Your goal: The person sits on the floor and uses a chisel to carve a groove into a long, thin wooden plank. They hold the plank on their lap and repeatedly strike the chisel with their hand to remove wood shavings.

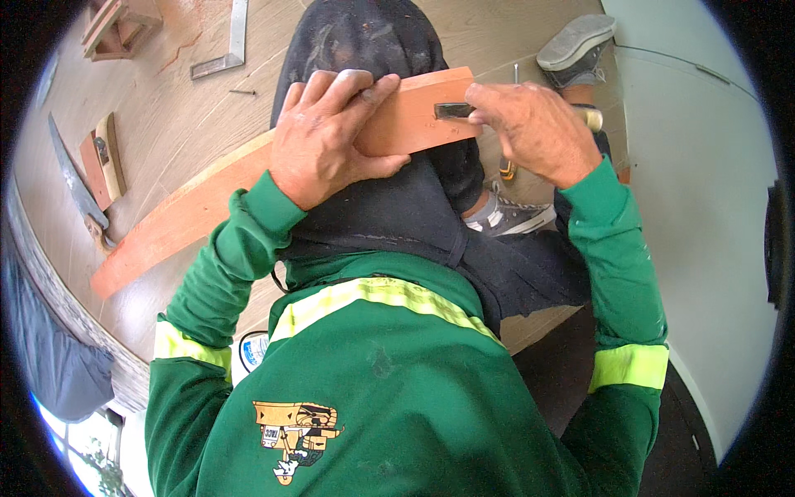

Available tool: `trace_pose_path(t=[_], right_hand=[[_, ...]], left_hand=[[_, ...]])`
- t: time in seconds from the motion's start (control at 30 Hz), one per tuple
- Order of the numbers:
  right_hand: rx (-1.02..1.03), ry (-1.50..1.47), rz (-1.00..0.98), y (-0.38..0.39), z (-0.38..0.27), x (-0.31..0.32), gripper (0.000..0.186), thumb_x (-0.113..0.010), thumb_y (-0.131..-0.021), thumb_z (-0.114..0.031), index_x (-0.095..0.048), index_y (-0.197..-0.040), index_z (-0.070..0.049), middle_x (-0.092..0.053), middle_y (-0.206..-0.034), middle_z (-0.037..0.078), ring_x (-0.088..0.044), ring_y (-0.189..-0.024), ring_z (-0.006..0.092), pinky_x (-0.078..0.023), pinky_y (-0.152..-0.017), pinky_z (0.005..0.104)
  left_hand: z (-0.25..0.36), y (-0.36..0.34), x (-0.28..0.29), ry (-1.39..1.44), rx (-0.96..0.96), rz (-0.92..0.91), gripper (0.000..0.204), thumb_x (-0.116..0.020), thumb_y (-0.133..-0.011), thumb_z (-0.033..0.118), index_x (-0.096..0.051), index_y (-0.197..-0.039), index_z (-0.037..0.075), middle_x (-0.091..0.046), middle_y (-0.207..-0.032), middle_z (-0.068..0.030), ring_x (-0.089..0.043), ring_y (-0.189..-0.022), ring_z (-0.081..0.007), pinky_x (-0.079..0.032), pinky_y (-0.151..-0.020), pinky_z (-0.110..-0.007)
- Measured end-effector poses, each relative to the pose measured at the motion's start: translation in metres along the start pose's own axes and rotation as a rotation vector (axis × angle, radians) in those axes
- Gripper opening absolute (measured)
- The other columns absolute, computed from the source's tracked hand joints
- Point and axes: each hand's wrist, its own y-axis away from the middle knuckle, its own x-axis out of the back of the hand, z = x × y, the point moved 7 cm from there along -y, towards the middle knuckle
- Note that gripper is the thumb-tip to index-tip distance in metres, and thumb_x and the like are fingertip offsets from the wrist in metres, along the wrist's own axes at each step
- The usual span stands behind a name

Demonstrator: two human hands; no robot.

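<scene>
Head view: we list one handsaw on the floor; one reddish plank across our leg; left hand, fingers clamped over it; one chisel, liable to skid leftward should the plank rock; right hand, fingers wrapped round the chisel.

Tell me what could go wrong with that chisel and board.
The chisel points toward the left hand on the board, so if the right hand slips, the blade might cut it. The board also lies across the person's leg, so it could rock under pressure.
</scene>
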Motion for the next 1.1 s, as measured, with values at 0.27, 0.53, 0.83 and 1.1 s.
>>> trace_pose_path(t=[0.27,0.53,0.83,1.1], right_hand=[[-0.189,-0.467,0.211,0.034,0.024,0.010,0.023,-0.078,-0.105,-0.024,-0.067,-0.113,-0.005,-0.070,-0.091,0.012,-0.068,-0.080,0.0310,-0.053,-0.073,0.0386],[-0.676,-1.144,0.568,0.066,0.024,-0.070,0.061,-0.091,-0.094,-0.047,-0.072,-0.124,0.003,-0.063,-0.084,-0.004,-0.056,-0.076,0.0056,-0.049,-0.068,0.0259],[-0.699,-1.376,0.631,0.073,0.040,-0.093,0.056,-0.090,-0.095,-0.048,-0.077,-0.118,0.001,-0.062,-0.078,-0.005,-0.053,-0.061,0.0031,-0.044,-0.053,0.0229],[-1.085,-0.879,1.013,0.223,0.162,-0.040,0.050,-0.089,-0.096,-0.038,-0.075,-0.124,0.001,-0.067,-0.088,0.000,-0.055,-0.063,0.0077,-0.048,-0.057,0.0273]], left_hand=[[0.005,0.001,0.004,0.068,0.058,0.021,0.105,-0.099,-0.066,0.057,-0.064,-0.156,0.016,-0.063,-0.131,-0.0120,-0.062,-0.118,-0.0339,-0.052,-0.104,-0.049],[-0.131,0.128,0.108,-0.151,0.496,-0.451,0.071,-0.074,-0.099,0.054,-0.061,-0.149,0.005,-0.066,-0.132,-0.0175,-0.063,-0.129,-0.0385,-0.042,-0.116,-0.050],[-0.204,0.254,0.153,0.284,0.892,-0.557,0.066,-0.078,-0.098,0.067,-0.053,-0.090,0.006,-0.038,-0.084,0.0050,-0.036,-0.079,-0.0098,-0.030,-0.066,-0.030],[-0.027,0.060,0.123,-0.006,0.526,-0.271,0.053,-0.084,-0.097,0.049,-0.061,-0.091,0.001,-0.049,-0.073,-0.0106,-0.048,-0.066,-0.0217,-0.043,-0.062,-0.038]])
